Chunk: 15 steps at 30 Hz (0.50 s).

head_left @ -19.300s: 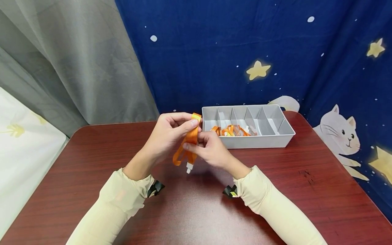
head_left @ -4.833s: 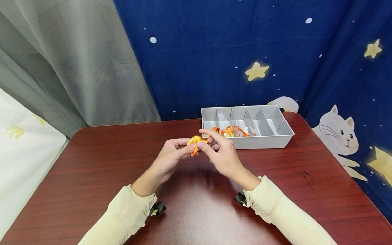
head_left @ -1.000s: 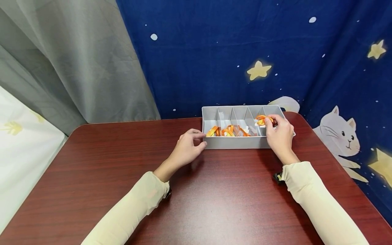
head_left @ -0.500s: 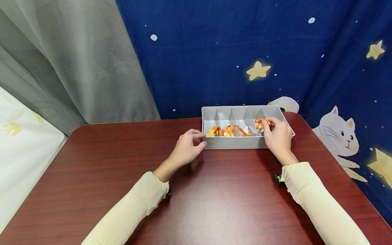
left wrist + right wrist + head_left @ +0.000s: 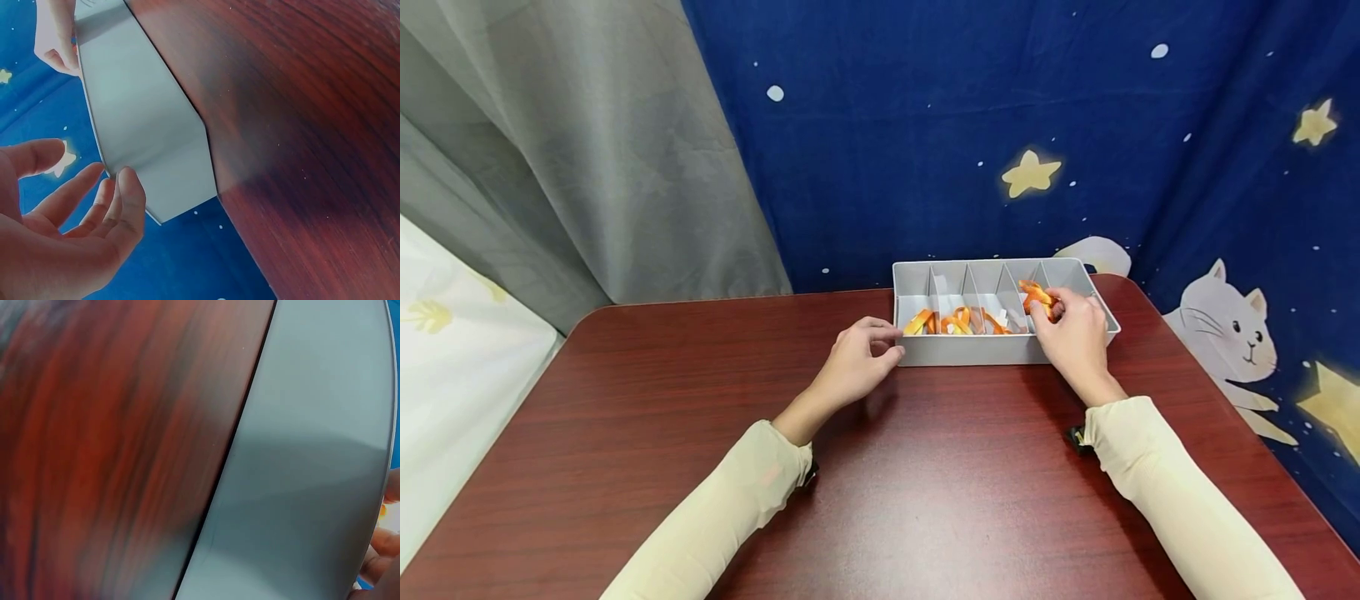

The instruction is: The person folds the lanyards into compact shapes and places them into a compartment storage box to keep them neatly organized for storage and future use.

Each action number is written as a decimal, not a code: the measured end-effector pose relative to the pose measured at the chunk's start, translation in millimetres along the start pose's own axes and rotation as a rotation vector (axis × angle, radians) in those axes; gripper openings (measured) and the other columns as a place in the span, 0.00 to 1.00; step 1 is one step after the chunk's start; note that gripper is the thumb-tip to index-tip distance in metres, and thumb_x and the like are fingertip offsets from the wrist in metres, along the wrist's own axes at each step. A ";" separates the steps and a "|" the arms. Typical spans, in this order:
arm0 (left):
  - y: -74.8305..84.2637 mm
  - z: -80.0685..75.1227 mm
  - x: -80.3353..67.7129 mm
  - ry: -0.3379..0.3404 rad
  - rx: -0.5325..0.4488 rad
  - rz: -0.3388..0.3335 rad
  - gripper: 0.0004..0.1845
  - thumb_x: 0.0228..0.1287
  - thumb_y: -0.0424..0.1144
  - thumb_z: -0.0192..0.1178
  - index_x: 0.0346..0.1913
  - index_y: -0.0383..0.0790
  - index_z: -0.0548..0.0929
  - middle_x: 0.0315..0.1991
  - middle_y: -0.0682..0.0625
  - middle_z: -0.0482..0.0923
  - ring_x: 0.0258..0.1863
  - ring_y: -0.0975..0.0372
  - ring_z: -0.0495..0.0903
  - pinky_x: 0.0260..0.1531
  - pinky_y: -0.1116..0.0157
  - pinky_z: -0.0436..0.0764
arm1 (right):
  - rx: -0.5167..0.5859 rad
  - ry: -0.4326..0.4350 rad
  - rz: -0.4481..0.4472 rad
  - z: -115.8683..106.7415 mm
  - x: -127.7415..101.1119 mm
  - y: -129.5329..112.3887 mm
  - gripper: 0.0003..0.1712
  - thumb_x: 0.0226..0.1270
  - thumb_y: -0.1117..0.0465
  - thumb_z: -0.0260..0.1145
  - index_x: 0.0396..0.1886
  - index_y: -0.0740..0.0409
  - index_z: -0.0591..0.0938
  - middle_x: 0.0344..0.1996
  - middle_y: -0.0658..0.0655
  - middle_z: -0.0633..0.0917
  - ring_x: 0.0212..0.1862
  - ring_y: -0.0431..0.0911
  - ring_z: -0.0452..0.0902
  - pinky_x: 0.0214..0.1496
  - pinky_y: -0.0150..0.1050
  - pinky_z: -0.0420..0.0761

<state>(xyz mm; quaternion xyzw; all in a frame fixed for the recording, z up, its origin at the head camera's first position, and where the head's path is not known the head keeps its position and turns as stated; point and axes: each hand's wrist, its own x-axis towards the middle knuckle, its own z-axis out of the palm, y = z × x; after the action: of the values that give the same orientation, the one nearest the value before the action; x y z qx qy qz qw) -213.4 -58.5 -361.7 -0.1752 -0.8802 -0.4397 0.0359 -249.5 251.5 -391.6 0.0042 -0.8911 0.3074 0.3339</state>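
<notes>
My right hand (image 5: 1075,337) pinches a bundled orange ribbon lanyard (image 5: 1035,294) between thumb and fingers. It is low in the second compartment from the right of a grey divided box (image 5: 973,351). In the right wrist view, the box's front wall (image 5: 300,425) hides most of the lanyard, and only some fingers (image 5: 386,544) show past the rim. My left hand (image 5: 852,365) is at the box's front left corner, fingers relaxed and fingertips right at the rim. The left wrist view shows that hand (image 5: 69,244) loosely spread, holding nothing.
More orange lanyards (image 5: 920,322) with white plastic parts lie in the three left compartments. Thin dividers (image 5: 988,287) separate the sections. The box stands near the back edge of a dark red wooden table (image 5: 880,483), before a blue starry curtain (image 5: 887,150).
Hands that earlier folded the lanyard together are now apart, the left at the box. Over the last second my right hand has shifted slightly left and lower with the lanyard.
</notes>
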 end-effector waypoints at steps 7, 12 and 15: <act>-0.5 -1.3 -0.2 -0.018 -0.026 -0.004 0.15 0.62 0.33 0.63 0.50 0.30 0.86 0.51 0.45 0.80 0.43 0.54 0.85 0.48 0.53 0.81 | 0.018 0.012 -0.011 1.4 -0.7 -1.0 0.15 0.63 0.60 0.66 0.41 0.69 0.86 0.22 0.62 0.83 0.36 0.61 0.74 0.42 0.55 0.70; -0.6 -2.1 -0.2 -0.029 -0.019 -0.001 0.15 0.62 0.33 0.63 0.51 0.31 0.86 0.52 0.45 0.80 0.43 0.55 0.85 0.47 0.56 0.81 | 0.017 0.005 -0.010 1.0 -1.1 -1.5 0.13 0.63 0.61 0.64 0.39 0.68 0.86 0.23 0.62 0.83 0.36 0.60 0.74 0.41 0.54 0.69; -0.4 -3.4 0.0 -0.036 -0.024 0.001 0.16 0.63 0.33 0.63 0.53 0.32 0.85 0.52 0.44 0.80 0.43 0.56 0.85 0.47 0.56 0.81 | 0.006 0.008 -0.012 1.0 -1.0 -2.7 0.13 0.63 0.60 0.63 0.39 0.67 0.86 0.24 0.62 0.84 0.37 0.59 0.74 0.41 0.53 0.70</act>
<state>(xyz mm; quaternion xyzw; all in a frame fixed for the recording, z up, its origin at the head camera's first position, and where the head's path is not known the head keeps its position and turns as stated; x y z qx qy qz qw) -213.8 -61.3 -359.9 -0.1840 -0.8753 -0.4468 0.0185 -248.7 248.5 -391.4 0.0095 -0.8888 0.3079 0.3393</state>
